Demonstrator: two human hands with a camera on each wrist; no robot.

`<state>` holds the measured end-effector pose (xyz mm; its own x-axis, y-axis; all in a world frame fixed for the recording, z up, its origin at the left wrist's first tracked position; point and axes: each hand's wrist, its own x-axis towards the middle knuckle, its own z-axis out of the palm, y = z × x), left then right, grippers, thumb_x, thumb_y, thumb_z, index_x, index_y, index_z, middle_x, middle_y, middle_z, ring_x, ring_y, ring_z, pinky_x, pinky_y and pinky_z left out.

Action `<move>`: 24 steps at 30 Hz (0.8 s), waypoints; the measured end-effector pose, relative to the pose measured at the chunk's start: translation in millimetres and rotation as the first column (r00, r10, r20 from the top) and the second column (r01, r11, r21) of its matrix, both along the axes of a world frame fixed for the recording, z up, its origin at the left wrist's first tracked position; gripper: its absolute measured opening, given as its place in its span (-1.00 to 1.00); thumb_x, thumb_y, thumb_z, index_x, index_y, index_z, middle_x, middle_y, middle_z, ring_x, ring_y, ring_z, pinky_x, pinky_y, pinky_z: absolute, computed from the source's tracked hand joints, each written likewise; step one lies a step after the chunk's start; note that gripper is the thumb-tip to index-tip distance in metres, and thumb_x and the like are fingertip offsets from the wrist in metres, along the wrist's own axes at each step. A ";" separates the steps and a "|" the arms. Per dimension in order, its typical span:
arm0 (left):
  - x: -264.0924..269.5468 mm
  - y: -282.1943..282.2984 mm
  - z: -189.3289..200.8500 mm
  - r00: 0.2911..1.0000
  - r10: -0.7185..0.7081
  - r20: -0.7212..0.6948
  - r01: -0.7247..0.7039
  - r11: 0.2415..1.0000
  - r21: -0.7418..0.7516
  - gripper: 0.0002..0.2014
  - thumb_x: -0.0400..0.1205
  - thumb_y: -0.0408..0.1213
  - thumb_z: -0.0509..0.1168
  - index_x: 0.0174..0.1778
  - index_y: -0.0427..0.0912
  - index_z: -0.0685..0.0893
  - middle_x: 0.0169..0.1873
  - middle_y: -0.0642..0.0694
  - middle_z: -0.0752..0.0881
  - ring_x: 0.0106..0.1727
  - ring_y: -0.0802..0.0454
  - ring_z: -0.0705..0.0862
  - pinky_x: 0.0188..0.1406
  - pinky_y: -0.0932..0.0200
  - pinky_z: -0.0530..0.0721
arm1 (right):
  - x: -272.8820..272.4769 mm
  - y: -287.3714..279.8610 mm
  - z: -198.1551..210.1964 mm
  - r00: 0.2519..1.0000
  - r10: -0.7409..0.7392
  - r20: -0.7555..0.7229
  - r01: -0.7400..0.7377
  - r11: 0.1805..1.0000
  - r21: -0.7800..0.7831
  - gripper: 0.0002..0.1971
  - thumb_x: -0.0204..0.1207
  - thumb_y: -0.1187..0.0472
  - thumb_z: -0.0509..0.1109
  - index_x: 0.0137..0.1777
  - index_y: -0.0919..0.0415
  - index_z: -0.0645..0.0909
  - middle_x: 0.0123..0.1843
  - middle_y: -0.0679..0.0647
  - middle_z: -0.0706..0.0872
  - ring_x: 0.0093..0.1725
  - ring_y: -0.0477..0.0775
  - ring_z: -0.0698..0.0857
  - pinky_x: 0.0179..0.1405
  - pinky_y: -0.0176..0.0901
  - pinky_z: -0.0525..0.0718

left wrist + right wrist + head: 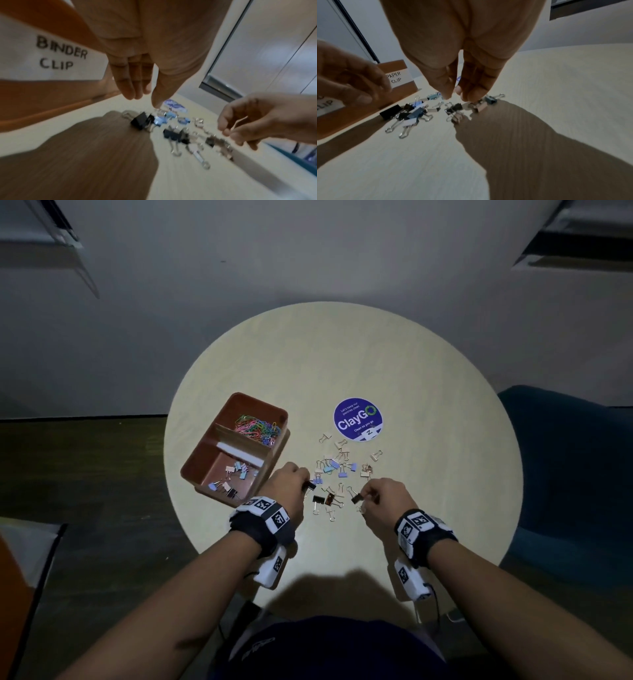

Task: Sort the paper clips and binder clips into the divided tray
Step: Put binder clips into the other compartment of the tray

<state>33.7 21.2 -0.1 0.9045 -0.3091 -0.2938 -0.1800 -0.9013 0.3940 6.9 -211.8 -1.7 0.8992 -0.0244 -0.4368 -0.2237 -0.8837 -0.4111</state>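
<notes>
A brown divided tray [202,454] stands at the table's left; its side labels read "BINDER CLIP" [56,54] and "PAPER CLIP" [396,78]. Coloured paper clips [257,426] fill the far compartment, and several binder clips [233,478] lie in the near one. A loose pile of binder clips [337,465] is spread over the table's middle. My left hand [306,479] hovers with straight fingers just above a black binder clip [139,121] on the table. My right hand [364,495] pinches the thin wire handle of a dark binder clip [356,498].
A round purple "ClayGo" sticker [358,419] lies just beyond the pile. The round pale table [445,378] has bare wood at the back and right. A teal chair [575,474] stands by its right edge.
</notes>
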 end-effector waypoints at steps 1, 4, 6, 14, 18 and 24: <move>0.4 0.2 -7.1 1.000 -0.009 -0.018 0.009 1.000 0.010 -0.65 0.55 -0.36 0.36 0.25 -0.03 0.58 0.16 -0.01 0.53 0.11 -0.03 0.61 0.05 0.10 0.68 | -2.8 -1.3 -3.1 1.000 0.022 -0.018 -0.022 1.000 -0.010 -0.88 0.37 0.21 0.42 -0.22 -0.07 0.61 -0.18 -0.06 0.67 -0.16 0.06 0.68 -0.14 -0.10 0.69; 0.8 0.9 -24.6 0.997 -0.044 -0.064 0.048 0.997 0.061 -0.57 0.51 -0.33 0.41 0.30 -0.01 0.54 0.14 -0.04 0.47 0.12 -0.09 0.59 0.02 -0.06 0.73 | -8.0 -1.3 -11.9 0.994 0.099 -0.040 -0.100 0.994 -0.032 -0.79 0.37 0.15 0.47 -0.18 -0.14 0.49 -0.12 -0.07 0.61 -0.04 0.06 0.65 -0.06 -0.07 0.66; 0.8 1.5 -32.9 0.992 -0.071 -0.102 0.080 0.993 0.085 -0.57 0.48 -0.34 0.43 0.26 -0.05 0.55 0.12 -0.07 0.49 0.09 -0.11 0.59 0.02 -0.07 0.72 | -8.7 -0.3 -17.5 0.991 0.128 -0.030 -0.129 0.990 -0.055 -0.79 0.42 0.17 0.47 0.03 -0.06 0.61 -0.08 -0.06 0.56 0.04 0.08 0.62 0.00 -0.09 0.62; -0.7 3.4 -46.2 0.993 -0.098 -0.072 0.104 0.991 0.087 -0.76 0.54 -0.27 0.40 0.13 -0.13 0.64 0.16 -0.04 0.54 0.07 -0.08 0.62 0.01 -0.03 0.70 | -8.7 0.2 -22.5 0.991 0.134 -0.010 -0.134 0.988 -0.080 -0.82 0.51 0.27 0.36 0.09 0.08 0.60 0.06 0.02 0.61 0.05 0.08 0.59 -0.14 -0.21 0.45; -2.1 -1.3 -41.4 0.996 -0.064 -0.066 0.073 0.989 0.132 -0.73 0.58 -0.27 0.33 0.19 -0.06 0.54 0.08 -0.04 0.59 0.08 -0.11 0.62 -0.10 0.00 0.68 | -8.0 -0.5 -19.4 0.995 0.096 0.001 -0.096 0.995 -0.037 -0.83 0.39 0.22 0.38 -0.06 0.01 0.49 -0.14 -0.08 0.57 -0.14 0.02 0.56 -0.35 -0.21 0.39; -7.1 -6.7 -34.6 1.000 -0.016 0.007 0.015 0.987 0.161 -0.70 0.56 -0.23 0.28 0.21 -0.01 0.46 -0.02 -0.06 0.65 -0.09 -0.13 0.66 -0.26 0.04 0.61 | -4.1 2.8 -16.1 0.996 0.051 0.074 -0.053 0.998 0.027 -0.78 0.37 0.14 0.39 0.02 -0.04 0.55 -0.07 -0.13 0.55 -0.09 -0.04 0.58 -0.20 -0.23 0.50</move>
